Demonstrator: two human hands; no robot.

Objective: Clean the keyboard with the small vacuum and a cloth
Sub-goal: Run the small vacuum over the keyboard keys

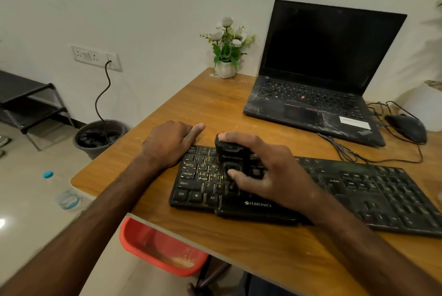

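Observation:
A black keyboard [358, 190] with dusty keys lies across the wooden desk [203, 109], its left end near the desk's left edge. My right hand [267, 171] grips a small black vacuum [230, 153] and holds it down on the keys of the keyboard's left half. My left hand [172, 142] rests against the keyboard's top-left corner, fingers curled and thumb stretched out on the desk. No cloth is in view.
An open black laptop [318, 85] stands at the back right, a wired mouse [406, 127] beside it. A small potted flower [226, 49] sits at the desk's back edge. A red bin [155, 248] hangs under the front edge; a bottle [62, 190] and dark pot [98, 135] stand on the floor.

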